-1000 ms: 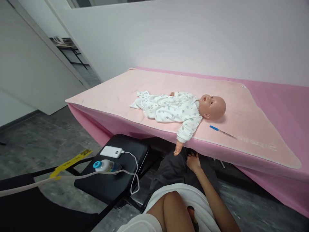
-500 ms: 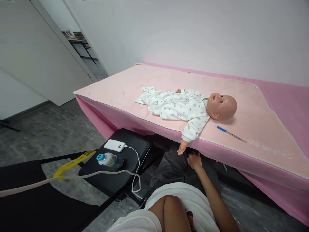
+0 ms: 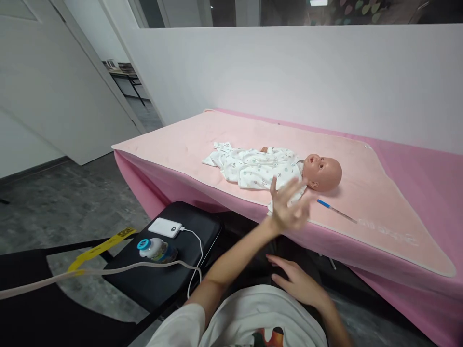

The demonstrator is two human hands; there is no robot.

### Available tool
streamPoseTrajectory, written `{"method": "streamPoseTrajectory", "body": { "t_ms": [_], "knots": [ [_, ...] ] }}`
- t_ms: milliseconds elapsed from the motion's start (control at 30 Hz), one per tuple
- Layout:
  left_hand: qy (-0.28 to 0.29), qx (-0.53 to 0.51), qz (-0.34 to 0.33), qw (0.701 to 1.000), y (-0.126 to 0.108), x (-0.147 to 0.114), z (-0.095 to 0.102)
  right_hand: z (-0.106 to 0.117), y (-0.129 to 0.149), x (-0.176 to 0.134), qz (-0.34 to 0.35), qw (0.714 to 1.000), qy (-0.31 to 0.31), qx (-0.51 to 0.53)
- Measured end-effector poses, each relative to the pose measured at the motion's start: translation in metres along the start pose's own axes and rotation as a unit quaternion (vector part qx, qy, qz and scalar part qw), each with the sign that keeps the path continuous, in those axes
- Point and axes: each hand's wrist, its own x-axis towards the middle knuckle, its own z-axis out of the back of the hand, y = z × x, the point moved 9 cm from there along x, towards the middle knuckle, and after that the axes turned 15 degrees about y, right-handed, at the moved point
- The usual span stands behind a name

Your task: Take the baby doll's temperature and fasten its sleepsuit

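Note:
My left hand (image 3: 291, 206) is raised over the table's near edge, fingers spread and smeared by motion, holding nothing. It hides the near arm of a baby doll (image 3: 258, 166). The doll lies on its back in a white patterned sleepsuit, its head (image 3: 323, 173) to the right. My right hand (image 3: 298, 283) is low at my lap, its thumb and fingers apart and nothing in it. To the right of my left hand, beside the doll's head, lies a thin stick with a blue end (image 3: 323, 203), perhaps a thermometer.
A peach blanket (image 3: 173, 140) covers the table over a pink cloth (image 3: 405, 140). On the black chair (image 3: 141, 279) at left are a white power bank (image 3: 164, 227) with a cable and a bottle with a blue cap (image 3: 157, 249). A pale strap (image 3: 119, 268) crosses in front.
My left arm has swung up and forward from across my body, bringing the hand in front of the doll. My right hand's fingers have opened. The view has tilted up, showing a window.

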Motion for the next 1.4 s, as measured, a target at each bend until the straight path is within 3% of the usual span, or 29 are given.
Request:
{"method": "streamPoseTrajectory", "body": {
  "t_ms": [33,100,167,200,267,333,500,600,733,800,967,1100,1400],
  "knots": [
    [0.010,-0.022,-0.067,0.997,-0.009,0.013,-0.002,0.020,0.001,-0.020,0.021,0.998,-0.036,0.041],
    [0.029,-0.073,-0.201,0.976,-0.026,0.036,-0.009,0.072,-0.018,-0.058,0.014,0.978,-0.184,0.098],
    [0.054,-0.095,-0.273,0.956,-0.036,0.053,-0.020,0.121,-0.052,-0.095,-0.065,0.927,-0.366,0.057],
    [0.071,-0.087,-0.282,0.953,-0.038,0.059,-0.028,0.137,-0.069,-0.105,-0.122,0.906,-0.406,0.006],
    [0.114,-0.050,-0.310,0.943,-0.044,0.059,-0.045,0.154,-0.097,-0.102,-0.213,0.890,-0.390,-0.101],
    [0.142,-0.023,-0.339,0.930,-0.049,0.050,-0.055,0.162,-0.123,-0.096,-0.280,0.877,-0.367,-0.136],
    [0.145,-0.028,-0.350,0.925,-0.047,0.040,-0.055,0.161,-0.147,-0.080,-0.294,0.889,-0.348,-0.035],
    [0.142,-0.042,-0.339,0.929,-0.045,0.043,-0.054,0.164,-0.143,-0.080,-0.275,0.884,-0.372,0.062],
    [0.136,-0.058,-0.345,0.927,-0.046,0.044,-0.055,0.184,-0.123,-0.089,-0.227,0.856,-0.433,0.168],
    [0.134,-0.059,-0.344,0.928,-0.046,0.043,-0.055,0.196,-0.112,-0.089,-0.222,0.853,-0.440,0.172],
    [0.120,-0.052,-0.342,0.930,-0.046,0.043,-0.055,0.209,-0.100,-0.060,-0.241,0.888,-0.374,0.114],
    [0.115,-0.047,-0.349,0.929,-0.047,0.042,-0.054,0.211,-0.098,-0.036,-0.191,0.904,-0.362,0.126],
    [0.115,-0.057,-0.347,0.929,-0.046,0.043,-0.054,0.237,-0.093,-0.050,-0.167,0.872,-0.421,0.189]
  ]
}}
